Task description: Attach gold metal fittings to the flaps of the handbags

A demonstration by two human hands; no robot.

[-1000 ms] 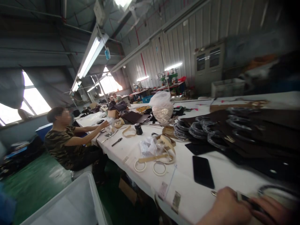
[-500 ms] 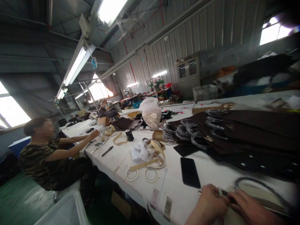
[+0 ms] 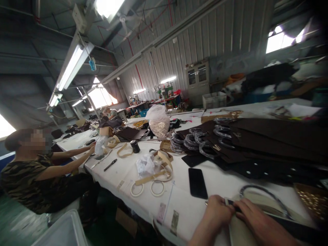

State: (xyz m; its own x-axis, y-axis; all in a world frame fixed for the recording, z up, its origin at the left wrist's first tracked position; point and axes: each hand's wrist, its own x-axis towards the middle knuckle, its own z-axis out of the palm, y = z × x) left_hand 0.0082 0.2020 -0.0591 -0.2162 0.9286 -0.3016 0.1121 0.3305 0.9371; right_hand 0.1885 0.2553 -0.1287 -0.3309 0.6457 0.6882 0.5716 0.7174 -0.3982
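At the lower right, my left hand (image 3: 217,212) is closed, fingers bent, at the edge of a beige-and-dark bag piece (image 3: 237,230). A small metal tip sticks out beside its knuckles; the rest is hidden in the hand. Close by on the right, my right hand (image 3: 252,217) has its fingers pressed on the dark top edge of the same piece. A dark curved handle (image 3: 269,193) arches behind my right hand, over beige material. A black phone (image 3: 197,183) lies flat just beyond my left hand.
Dark brown bag panels (image 3: 258,136) with plastic-wrapped handles are piled behind. A box of gold-coloured bits (image 3: 312,201) is at the right. Tape rolls (image 3: 157,188) lie left of the phone. A co-worker (image 3: 28,174) sits at the left, near a pale bin (image 3: 61,232).
The view has turned to the right, so the table things sit further left and the box of gold-coloured bits shows. Both my hands stay on the bag piece, close together.
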